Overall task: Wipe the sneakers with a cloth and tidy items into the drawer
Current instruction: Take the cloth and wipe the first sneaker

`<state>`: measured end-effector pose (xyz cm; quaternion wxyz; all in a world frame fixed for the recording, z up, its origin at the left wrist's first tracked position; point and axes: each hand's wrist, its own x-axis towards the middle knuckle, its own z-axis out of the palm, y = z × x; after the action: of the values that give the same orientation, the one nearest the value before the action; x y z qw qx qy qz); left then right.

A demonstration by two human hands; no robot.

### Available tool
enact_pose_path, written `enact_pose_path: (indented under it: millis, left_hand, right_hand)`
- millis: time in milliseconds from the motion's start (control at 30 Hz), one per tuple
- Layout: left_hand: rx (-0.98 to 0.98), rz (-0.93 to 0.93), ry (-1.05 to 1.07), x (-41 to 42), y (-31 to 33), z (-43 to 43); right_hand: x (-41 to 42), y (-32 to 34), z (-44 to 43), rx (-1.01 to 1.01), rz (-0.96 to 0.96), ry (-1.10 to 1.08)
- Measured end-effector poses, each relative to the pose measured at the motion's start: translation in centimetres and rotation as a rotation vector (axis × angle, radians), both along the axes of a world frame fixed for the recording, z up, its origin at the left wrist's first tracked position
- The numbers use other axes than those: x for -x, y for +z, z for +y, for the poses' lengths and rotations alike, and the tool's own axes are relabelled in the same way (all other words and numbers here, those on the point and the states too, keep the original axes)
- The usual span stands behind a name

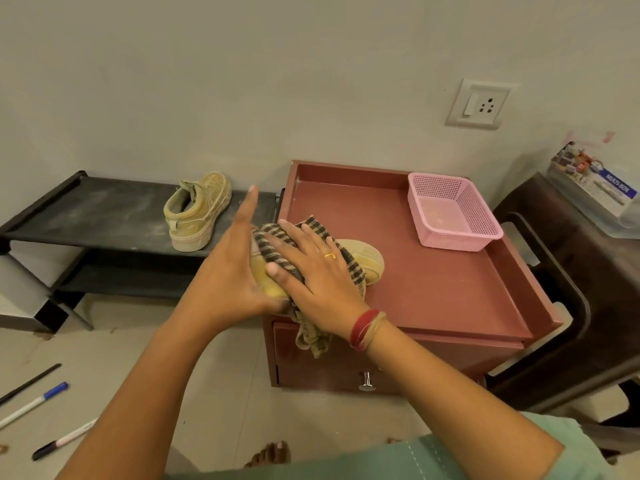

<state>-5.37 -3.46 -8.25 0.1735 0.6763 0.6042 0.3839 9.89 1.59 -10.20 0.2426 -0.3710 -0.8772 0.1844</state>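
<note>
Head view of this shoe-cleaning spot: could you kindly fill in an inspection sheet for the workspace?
Surface: red-brown cabinet top with a raised rim.
Job's things: tan sneaker lies on the cabinet top, mostly under the striped cloth; second sneaker stands on the black rack; drawer is closed.
Clutter: empty pink basket on the cabinet top; two pens and a dark stick on the floor.
Hands: left hand steadies the tan sneaker, fingers straight; right hand presses the striped cloth flat onto it.
Cables: nothing seen.
Surroundings: wall socket; dark chair carrying a printed box.
</note>
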Motion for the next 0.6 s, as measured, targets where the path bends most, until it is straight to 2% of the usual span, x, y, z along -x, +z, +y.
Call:
enact_pose_path:
  millis: [267,433,533,600]
  left_hand:
    - [0.047,0.083,0.030,-0.2,0.5,0.0]
    - [0.065,0.070,0.044,-0.3,0.6,0.0]
    - [0.086,0.039,0.060,-0.2,0.7,0.2]
    - [0.095,0.026,0.064,-0.1,0.7,0.4]
  right_hand:
    - [-4.6,-1.9,1.2,-0.008,-0.029,-0.142]
    - [-6.9,-3.8,2.0,0.008,-0.018,-0.271]
    - [-9.2,-5.1,4.0,0.201,-0.007,-0.419]
    - [-10.1,-4.6,5.4,0.407,0.130,-0.499]
